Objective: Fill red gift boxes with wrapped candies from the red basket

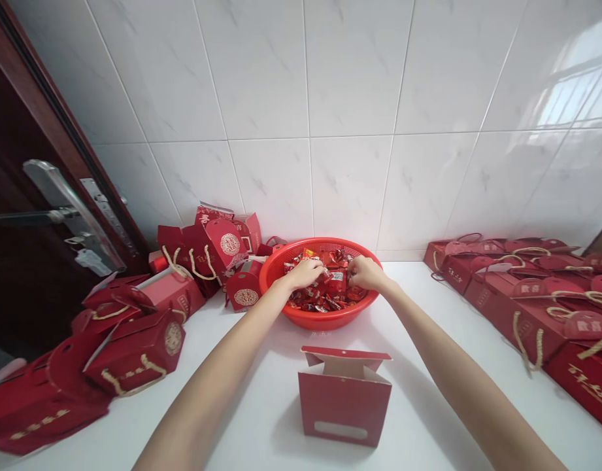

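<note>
Both arms reached up from the bottom of the frame, the left hand (308,273) and right hand (367,273) with curled fingers in the red basket (325,319) at centre. Shiny red wrapped sweets (336,282) lay beneath and between them; whether either hand's fingers pinched any, I cannot tell.
</note>
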The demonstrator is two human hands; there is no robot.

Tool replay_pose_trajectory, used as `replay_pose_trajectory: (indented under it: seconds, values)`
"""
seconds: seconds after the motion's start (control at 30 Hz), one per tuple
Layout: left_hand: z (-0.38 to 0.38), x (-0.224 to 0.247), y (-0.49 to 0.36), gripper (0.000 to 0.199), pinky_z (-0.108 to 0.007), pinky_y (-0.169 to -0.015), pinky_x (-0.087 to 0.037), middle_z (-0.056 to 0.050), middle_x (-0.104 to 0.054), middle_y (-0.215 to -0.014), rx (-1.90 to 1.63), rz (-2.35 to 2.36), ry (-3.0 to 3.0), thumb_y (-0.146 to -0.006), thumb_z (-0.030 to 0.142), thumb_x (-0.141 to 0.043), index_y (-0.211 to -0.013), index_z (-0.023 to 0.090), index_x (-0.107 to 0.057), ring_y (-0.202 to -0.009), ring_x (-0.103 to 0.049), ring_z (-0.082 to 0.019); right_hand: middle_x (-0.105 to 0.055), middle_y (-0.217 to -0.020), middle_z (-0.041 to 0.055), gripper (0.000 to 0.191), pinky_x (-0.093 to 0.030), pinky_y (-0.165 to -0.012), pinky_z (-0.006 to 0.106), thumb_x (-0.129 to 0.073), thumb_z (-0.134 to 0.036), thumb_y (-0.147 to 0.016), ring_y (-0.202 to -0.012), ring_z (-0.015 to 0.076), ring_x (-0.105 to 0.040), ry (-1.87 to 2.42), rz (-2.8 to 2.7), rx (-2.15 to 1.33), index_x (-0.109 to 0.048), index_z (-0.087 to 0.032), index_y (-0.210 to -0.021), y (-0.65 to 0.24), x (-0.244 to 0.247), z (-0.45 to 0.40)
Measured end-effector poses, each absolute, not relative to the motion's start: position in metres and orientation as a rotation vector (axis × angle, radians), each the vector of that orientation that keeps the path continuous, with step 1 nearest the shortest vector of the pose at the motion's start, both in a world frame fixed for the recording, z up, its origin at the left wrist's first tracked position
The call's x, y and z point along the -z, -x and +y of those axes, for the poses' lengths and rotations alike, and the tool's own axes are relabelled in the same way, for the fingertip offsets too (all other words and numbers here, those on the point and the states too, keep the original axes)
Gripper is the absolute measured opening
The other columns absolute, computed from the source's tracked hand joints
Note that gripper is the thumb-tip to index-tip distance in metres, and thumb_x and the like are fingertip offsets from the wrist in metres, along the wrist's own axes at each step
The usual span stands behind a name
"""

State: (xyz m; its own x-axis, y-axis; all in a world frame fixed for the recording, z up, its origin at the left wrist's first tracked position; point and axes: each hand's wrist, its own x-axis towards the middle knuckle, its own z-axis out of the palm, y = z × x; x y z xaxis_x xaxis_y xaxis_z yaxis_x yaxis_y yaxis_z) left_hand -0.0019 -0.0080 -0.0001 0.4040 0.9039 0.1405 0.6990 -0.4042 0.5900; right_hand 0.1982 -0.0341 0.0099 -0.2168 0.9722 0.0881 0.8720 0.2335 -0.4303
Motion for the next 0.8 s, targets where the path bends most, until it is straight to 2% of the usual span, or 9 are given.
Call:
replay_pose_trajectory:
  seconds: [0.07,0.13,0.23,0.4,0.57,0.67,0.8]
  values:
    - [-0.006,0.001,0.002,0.022,-0.029,-0.08,-0.043,-0.002,-0.066,-0.077,-0.666,1.384,-2.245,-0.081,0.024,-0.045,-0.065,0.02,-0.059,-0.081,-0.061,-0.02,-0.064,-0.067,0.0019,0.005,-0.044,-0.06,0.025,-0.064,-0.015,-0.066,-0.07,0.0176,-0.063,1.397,-1.783,-0.768,-0.06,-0.017,-0.066,-0.2,-0.009,-0.031]
    - [-0.004,0.001,0.002,0.022,-0.029,-0.081,-0.045,-0.002,-0.068,-0.079,-0.702,1.397,-2.267,-0.084,0.024,-0.047,-0.07,0.02,-0.063,-0.084,-0.062,-0.021,-0.065,-0.069,0.001,0.011,-0.047,-0.06,0.025,-0.07,-0.022,-0.064,-0.067,0.0154,-0.062,1.057,-1.357,-1.116,-0.06,-0.018,-0.069,-0.198,-0.007,-0.03]
    - [-0.005,0.001,0.003,0.022,-0.029,-0.081,-0.046,-0.002,-0.071,-0.082,-0.756,1.353,-2.286,-0.087,0.028,-0.05,-0.079,0.019,-0.068,-0.087,-0.063,-0.021,-0.066,-0.072,0.0012,0.019,-0.051,-0.061,0.025,-0.076,-0.029,-0.062,-0.067,0.0139,-0.061,0.89,-1.152,-1.342,-0.062,-0.018,-0.07,-0.19,-0.004,-0.032]
    - [-0.009,0.001,0.004,0.027,-0.028,-0.081,-0.049,-0.005,-0.074,-0.093,-0.828,1.134,-2.27,-0.089,0.03,-0.051,-0.096,0.016,-0.073,-0.089,-0.065,-0.021,-0.067,-0.074,0.0003,0.016,-0.049,-0.058,0.023,-0.076,-0.028,-0.067,-0.07,0.014,-0.062,0.99,-1.282,-1.391,-0.067,-0.019,-0.077,-0.18,-0.002,-0.041]
    - [-0.008,0.003,0.002,0.03,-0.028,-0.075,-0.05,-0.006,-0.075,-0.09,-0.831,1.111,-2.222,-0.085,0.034,-0.056,-0.099,0.014,-0.073,-0.081,-0.066,-0.02,-0.067,-0.072,0.0007,0.012,-0.049,-0.063,0.025,-0.071,-0.026,-0.07,-0.07,0.0142,-0.062,0.971,-1.41,-1.172,-0.067,-0.016,-0.075,-0.179,0.002,-0.04]
    - [-0.004,0.003,0.004,0.028,-0.029,-0.082,-0.05,-0.006,-0.076,-0.093,-0.911,1.21,-2.187,-0.085,0.034,-0.054,-0.09,0.016,-0.075,-0.088,-0.067,-0.021,-0.068,-0.074,0.0014,0.011,-0.051,-0.06,0.025,-0.068,-0.027,-0.073,-0.069,0.0151,-0.063,0.986,-1.307,-1.183,-0.066,-0.017,-0.078,-0.178,0.004,-0.038]
    - [0.004,0.001,0.012,0.028,-0.027,-0.074,-0.05,-0.004,-0.074,-0.079,-0.94,1.563,-2.048,-0.083,0.024,-0.045,-0.072,0.018,-0.071,-0.079,-0.067,-0.019,-0.065,-0.072,0.0011,0.007,-0.053,-0.054,0.024,-0.066,-0.024,-0.075,-0.067,0.0148,-0.063,1.007,-1.13,-1.234,-0.062,-0.018,-0.074,-0.178,0.001,-0.038]
